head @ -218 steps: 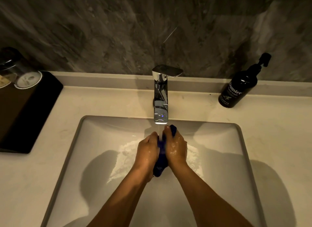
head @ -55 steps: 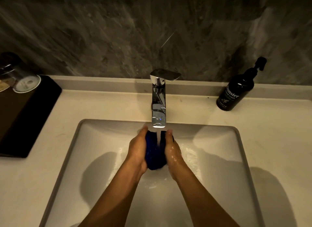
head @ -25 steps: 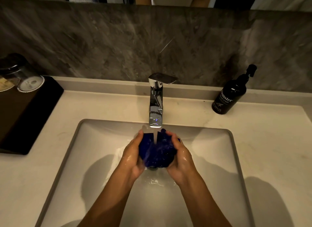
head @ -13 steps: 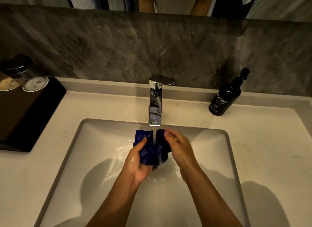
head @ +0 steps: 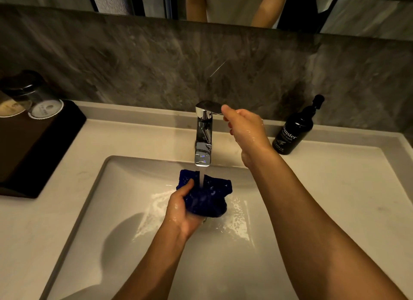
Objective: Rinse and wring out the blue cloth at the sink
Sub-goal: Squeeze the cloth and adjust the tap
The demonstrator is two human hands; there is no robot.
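Observation:
The blue cloth (head: 207, 199) is wet and bunched, held over the white sink basin (head: 125, 199) by my left hand (head: 182, 212). It sits directly under the stream running from the chrome faucet (head: 203, 143). My right hand (head: 243, 125) is raised beside the faucet, wet, with its fingertips touching the end of the flat lever handle (head: 209, 106). It holds nothing else.
A black pump bottle of hand wash (head: 295, 130) stands on the counter right of the faucet. At the left a dark tray (head: 38, 148) carries upturned glasses (head: 42, 103). A grey stone backsplash and a mirror edge rise behind the pale counter (head: 348, 188).
My right hand has let go of the cloth and risen to the faucet lever. The left hand alone keeps the cloth under the running water.

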